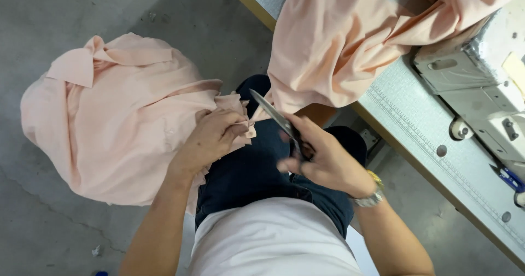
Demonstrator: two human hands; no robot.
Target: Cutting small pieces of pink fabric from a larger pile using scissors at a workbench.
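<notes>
White shirt front (pixel 273 238) and dark trousers (pixel 257 172) of the seated person, nearest the lens, at bottom centre.

Peach garment pile (pixel 115 123): far left, heaped on the floor beside the person's knee, a collar showing at its top edge; one part is drawn up onto the lap.

Left hand (pixel 213 136): closed on a bunched edge of the peach cloth at the thigh, fingers curled over the fold.

Scissors (pixel 276 117): centre, blades slightly parted and pointing up-left, tips just beside the pinched cloth and the strip that links it to the table piece.

Right hand (pixel 322 158): wrapped round the scissor handles, fingers through the loops; wristwatch (pixel 372 197) on the wrist.

Peach cloth on the table (pixel 339 52): draped off the table edge toward the lap, upper right.

Progress, as judged: blades sit at the join, which looks uncut; the floor heap suggests pieces already handled, though this cannot be confirmed.

Sewing table (pixel 415 139): pale grey top, wood-coloured edge, running diagonally at right, bearing a white sewing machine (pixel 481 84).

Floor (pixel 49 13): bare grey concrete, cracked, with small scraps.
</notes>
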